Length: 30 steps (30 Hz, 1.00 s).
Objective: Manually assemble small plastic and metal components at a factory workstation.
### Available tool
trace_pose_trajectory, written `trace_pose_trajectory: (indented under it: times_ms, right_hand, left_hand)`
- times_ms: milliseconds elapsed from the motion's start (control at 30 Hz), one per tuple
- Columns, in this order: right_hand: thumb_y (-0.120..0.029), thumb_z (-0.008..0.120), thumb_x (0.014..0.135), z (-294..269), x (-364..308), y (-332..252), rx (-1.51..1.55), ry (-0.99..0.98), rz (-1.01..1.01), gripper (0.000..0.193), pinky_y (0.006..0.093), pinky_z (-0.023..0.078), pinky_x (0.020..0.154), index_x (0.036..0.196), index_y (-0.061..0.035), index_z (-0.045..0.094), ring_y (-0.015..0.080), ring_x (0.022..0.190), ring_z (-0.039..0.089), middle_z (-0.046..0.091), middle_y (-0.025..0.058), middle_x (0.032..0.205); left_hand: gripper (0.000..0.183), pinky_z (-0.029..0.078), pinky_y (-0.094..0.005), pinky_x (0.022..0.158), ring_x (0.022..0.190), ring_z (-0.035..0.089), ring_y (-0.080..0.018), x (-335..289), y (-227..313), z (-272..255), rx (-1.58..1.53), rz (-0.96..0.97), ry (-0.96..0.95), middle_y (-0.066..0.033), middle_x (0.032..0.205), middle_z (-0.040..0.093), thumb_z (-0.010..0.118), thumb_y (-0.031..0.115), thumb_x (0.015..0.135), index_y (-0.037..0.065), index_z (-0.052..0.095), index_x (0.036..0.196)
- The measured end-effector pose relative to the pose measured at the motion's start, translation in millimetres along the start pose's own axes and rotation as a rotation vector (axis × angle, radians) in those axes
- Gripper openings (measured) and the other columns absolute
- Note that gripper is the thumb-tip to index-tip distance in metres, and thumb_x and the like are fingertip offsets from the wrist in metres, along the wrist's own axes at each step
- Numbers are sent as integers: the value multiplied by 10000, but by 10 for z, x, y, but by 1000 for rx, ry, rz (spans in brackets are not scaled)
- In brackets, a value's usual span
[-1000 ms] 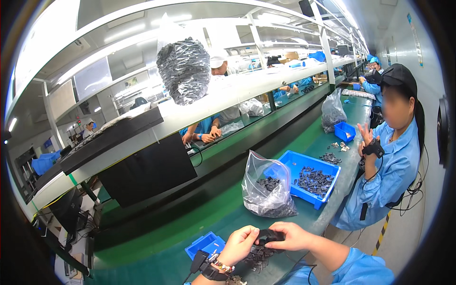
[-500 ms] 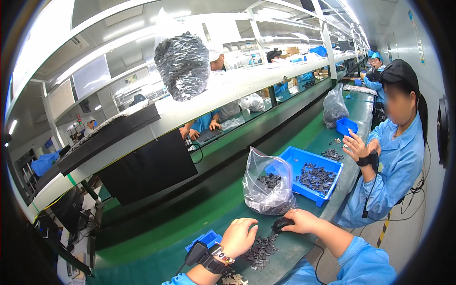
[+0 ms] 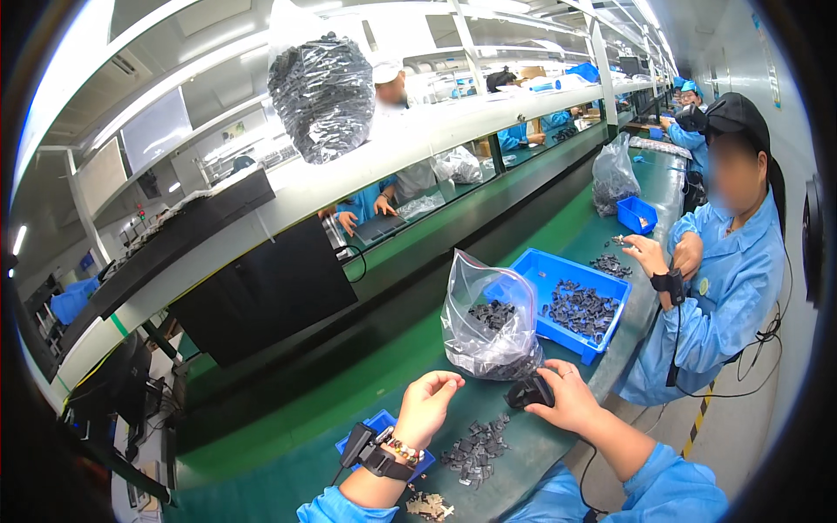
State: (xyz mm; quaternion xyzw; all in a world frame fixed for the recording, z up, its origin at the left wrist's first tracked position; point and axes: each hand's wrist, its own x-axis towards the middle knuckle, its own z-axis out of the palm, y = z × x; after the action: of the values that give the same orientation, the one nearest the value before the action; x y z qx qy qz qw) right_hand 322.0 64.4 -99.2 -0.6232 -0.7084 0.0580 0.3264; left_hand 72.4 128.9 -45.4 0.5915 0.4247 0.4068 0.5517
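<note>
Black plastic part (image 3: 527, 393) sits gripped in the right hand (image 3: 568, 401), just this side of the zip bag (image 3: 490, 329), closer than half a second back. Left of the bag, the left hand (image 3: 426, 406) has pinched closed. Beyond the bag, any print on the wall strip (image 3: 771, 74) is unreadable.

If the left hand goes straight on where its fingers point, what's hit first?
Probably the clear plastic bag, ahead of the left hand; depth is unclear, so it could pass above.
</note>
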Motion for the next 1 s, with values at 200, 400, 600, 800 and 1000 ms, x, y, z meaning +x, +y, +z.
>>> trace_pose_trajectory:
  times_ms: [200,400,600,800,1000]
  right_hand:
    - [-170,744,741,87,-64,-831,546,71,-443,252,341,494,751,937,-42,649,253,849,598,622,86,914]
    - [-171,783,715,264,-93,-1435,646,73,-358,267,338,495,701,901,-25,661,249,779,601,615,94,855]
    - [-215,778,724,329,-109,-1556,548,43,-277,265,334,461,693,856,-30,644,252,774,548,563,89,819]
    - [-167,732,769,500,-68,-1493,840,-226,-261,204,337,471,698,798,-35,580,236,847,557,568,88,858]
    - [-128,695,815,486,-90,-1491,1080,-543,-114,201,292,452,557,830,-24,524,172,667,578,591,58,781]
  left_hand:
    - [139,460,-253,830,917,597,-126,233,-117,147,84,104,122,-65,987,657,539,49,913,-7,620,1011]
    - [111,491,-265,692,754,618,-114,380,-163,179,174,258,281,-68,847,679,565,40,871,-12,649,922]
    - [125,467,-271,594,607,572,-115,392,-194,42,548,306,488,-76,801,677,559,69,849,7,656,898]
    - [120,487,-402,775,851,622,-317,346,-162,-59,646,326,533,-141,853,664,550,94,820,25,641,857]
    - [117,495,-386,763,817,633,-308,341,-125,-137,640,341,550,-131,838,668,556,85,812,29,644,866]
